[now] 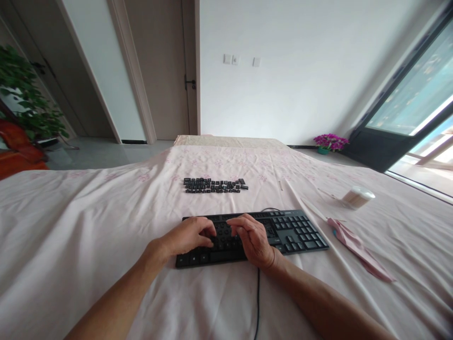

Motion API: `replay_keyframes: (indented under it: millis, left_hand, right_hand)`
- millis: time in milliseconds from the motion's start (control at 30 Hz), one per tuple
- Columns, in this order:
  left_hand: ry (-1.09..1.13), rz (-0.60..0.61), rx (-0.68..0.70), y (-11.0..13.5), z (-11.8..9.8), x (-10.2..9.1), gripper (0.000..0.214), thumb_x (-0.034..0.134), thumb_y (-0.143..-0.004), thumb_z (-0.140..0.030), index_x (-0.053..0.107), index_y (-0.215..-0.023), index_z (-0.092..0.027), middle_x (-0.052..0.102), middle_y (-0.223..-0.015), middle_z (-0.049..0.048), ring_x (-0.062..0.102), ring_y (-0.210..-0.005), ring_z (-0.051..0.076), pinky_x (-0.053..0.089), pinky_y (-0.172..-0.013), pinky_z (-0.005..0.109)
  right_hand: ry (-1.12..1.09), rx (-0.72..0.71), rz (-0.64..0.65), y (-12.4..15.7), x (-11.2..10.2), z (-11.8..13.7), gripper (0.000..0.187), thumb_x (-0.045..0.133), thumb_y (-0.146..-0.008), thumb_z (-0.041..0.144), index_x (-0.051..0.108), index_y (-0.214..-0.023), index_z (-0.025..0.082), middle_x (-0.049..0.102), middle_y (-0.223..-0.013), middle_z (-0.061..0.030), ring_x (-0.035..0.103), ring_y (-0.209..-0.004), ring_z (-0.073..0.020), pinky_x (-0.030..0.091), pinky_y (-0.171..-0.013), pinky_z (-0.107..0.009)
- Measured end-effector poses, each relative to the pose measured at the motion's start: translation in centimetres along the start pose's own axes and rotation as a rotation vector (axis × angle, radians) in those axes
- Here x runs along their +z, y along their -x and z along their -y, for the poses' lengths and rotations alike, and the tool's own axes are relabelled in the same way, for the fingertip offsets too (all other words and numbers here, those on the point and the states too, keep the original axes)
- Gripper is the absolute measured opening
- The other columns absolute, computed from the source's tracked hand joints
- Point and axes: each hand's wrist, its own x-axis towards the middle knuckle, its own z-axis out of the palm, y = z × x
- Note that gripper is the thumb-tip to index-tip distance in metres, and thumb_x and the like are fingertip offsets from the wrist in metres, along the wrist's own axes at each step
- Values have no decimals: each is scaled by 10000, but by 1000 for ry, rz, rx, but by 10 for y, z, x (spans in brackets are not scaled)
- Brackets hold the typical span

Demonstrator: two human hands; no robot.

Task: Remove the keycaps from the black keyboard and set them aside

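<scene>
A black computer keyboard lies in front of me, and its left part shows bare key sockets where caps are off. Over that part, my left hand rests with curved fingers on the keys, thumb and forefinger slightly apart. My right hand is bent above the middle of the keyboard, its thumb and forefinger drawn together. Whatever sits between those fingertips is too small to make out. Beyond the keyboard, loose black keycaps are laid out in rows on the pale pink cloth.
To the right are a clear tub of cotton swabs and a folded pink cloth. A thin stick lies near the keycaps. The black cable runs toward me under my right wrist.
</scene>
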Motion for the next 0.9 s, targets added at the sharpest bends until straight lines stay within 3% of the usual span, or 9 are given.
replay_keyframes:
  millis: [200,467,700,800,900]
  left_hand:
    - [397,6,-112,-7,-4,7,342,538,-815,-422,644,-987,-146,658,-820,39,584,-697,146,413,-581,225]
    - [833,76,-149,-8,-8,18,447,560,-801,-533,643,-918,-110,656,-819,67,583,-680,118,395,-566,195]
    - [943,118,-156,-5,-13,17,383,578,-821,-468,643,-940,-109,658,-854,72,599,-685,105,397,-572,183]
    - [939,119,-155,-5,-13,16,389,567,-824,-479,646,-930,-112,658,-858,73,598,-684,106,394,-570,185]
    - [933,112,-162,-6,-10,16,387,565,-821,-487,640,-909,-118,662,-852,71,599,-690,112,394,-572,190]
  right_hand:
    - [15,-26,85,0,0,1,285,384,-915,133,581,-1109,202,636,-782,-33,554,-707,-160,480,-680,-297]
    - [6,14,52,-6,4,1,254,364,-942,178,573,-1086,199,633,-887,-58,576,-806,-169,484,-758,-318]
    - [-49,41,10,-3,3,-2,263,359,-945,177,566,-1104,202,584,-821,-42,555,-746,-155,479,-714,-300]
    - [-99,-36,-47,3,1,-3,268,358,-933,146,559,-1101,204,572,-813,-43,555,-724,-153,478,-682,-301]
    - [-70,-141,-23,4,0,-2,278,357,-920,141,560,-1099,204,566,-791,-48,543,-707,-164,469,-641,-303]
